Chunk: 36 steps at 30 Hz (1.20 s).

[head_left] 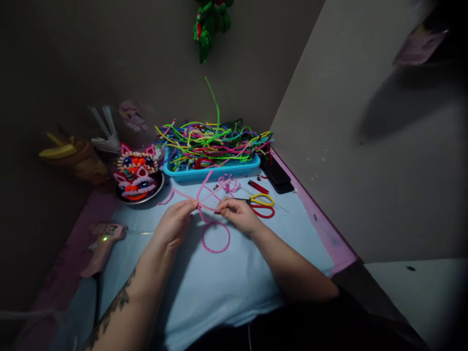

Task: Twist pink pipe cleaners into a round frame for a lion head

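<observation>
Pink ring (pixel 216 251): flat on the blue-covered table (pixel 252 263), between the forearms; round, so no long axis.
Glue gun (pixel 104 251): beside the table's left edge, green light showing.
Left hand (pixel 177 222): thumb and forefinger pinched, no gap, on a pink stem (pixel 207 208).
Right hand (pixel 239 214): thumb and fingertips pressed together on what looks like the same stem.
Stem's lie: the stretch between the hands runs sideways, roughly along the far edge; the ring sits just nearside, closer to the right fingertips. Whether they touch, I cannot tell.
Scissors (pixel 262 197): just beyond the right hand, toward the right edge.
Bowl (pixel 160 190): near the far left corner, holding fuzzy animal faces (pixel 137 162).
Blue tray (pixel 215 174): at the far edge, heaped with coloured stems (pixel 219 141).
</observation>
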{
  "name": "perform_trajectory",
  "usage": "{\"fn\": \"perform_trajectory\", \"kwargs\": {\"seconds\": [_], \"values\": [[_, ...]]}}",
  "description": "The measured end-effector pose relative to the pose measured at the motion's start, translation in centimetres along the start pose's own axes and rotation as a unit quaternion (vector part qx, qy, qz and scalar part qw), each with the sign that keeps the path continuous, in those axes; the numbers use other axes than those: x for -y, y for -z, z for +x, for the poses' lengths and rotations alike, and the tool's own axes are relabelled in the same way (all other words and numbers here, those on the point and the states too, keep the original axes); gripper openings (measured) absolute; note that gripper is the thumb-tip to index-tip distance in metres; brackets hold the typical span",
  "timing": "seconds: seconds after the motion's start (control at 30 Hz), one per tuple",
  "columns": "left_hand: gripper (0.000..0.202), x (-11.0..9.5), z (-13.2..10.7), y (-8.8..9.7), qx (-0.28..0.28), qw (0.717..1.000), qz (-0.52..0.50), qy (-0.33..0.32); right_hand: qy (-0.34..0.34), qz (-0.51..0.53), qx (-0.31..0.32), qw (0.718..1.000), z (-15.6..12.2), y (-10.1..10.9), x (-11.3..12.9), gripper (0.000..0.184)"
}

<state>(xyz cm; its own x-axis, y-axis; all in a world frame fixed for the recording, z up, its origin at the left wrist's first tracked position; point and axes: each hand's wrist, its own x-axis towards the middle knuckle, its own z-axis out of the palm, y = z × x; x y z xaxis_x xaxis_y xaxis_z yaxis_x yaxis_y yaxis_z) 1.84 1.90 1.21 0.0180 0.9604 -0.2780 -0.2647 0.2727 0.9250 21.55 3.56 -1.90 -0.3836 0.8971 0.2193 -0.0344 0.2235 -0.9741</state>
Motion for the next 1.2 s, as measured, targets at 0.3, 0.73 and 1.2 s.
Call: {"fn": "perform_trajectory", "kwargs": {"seconds": [0.3, 0.73, 1.2], "values": [[0.021, -0.3, 0.3, 0.6, 0.023, 0.998, -0.059, 0.025, -0.055, 0.08, -0.011, 0.995, 0.3, 0.5, -1.4, 0.043], [0.015, -1.8, -0.2, 1.4, -0.095, 0.94, 0.28, -0.172, 0.155, -0.233, -0.218, 0.935, -0.6, 1.4, 0.7, 0.044], [0.024, -0.8, -0.1, 1.0, -0.227, 0.816, 0.393, -0.359, 0.113, -0.308, -0.246, 0.912, -0.2, -1.1, 0.9, 0.015]]}}
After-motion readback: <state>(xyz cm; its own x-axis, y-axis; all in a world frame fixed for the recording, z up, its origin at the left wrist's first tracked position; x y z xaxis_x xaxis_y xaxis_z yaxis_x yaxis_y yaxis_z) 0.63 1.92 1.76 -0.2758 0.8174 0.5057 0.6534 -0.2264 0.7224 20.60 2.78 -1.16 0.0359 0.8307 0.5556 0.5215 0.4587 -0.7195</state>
